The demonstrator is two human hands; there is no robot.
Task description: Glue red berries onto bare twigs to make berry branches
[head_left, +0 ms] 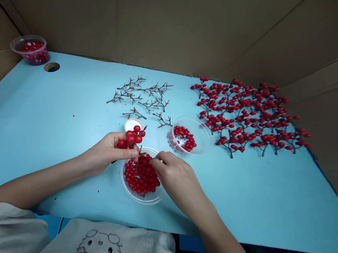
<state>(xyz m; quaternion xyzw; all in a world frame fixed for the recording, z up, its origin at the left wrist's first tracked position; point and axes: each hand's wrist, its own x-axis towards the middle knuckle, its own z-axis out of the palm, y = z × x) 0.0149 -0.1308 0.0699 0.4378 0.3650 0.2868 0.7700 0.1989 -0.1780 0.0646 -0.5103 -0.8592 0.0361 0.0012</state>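
My left hand (116, 147) is closed around a brown artificial twig bearing several glossy red berries (133, 135). Bare tips of this twig point toward my right hand. Over the right rim of a clear plastic bowl (127, 190), my right hand (172, 169) has its thumb and fingertips pinched together; whatever lies between them is hidden. Loose red berries (142, 179) fill the middle of that bowl, just below both hands. Right behind my left hand stands a small round dish (133, 124) with white contents.
Bare brown twigs (150, 91) lie toward the back. A tilted clear tub (201, 135) holds some red berries. Many berry-laden branches (244, 116) cover the right side. Another tub of berries (34, 51) stands at the far left corner, near a round hole (52, 67). Cardboard walls (164, 29) border the blue table.
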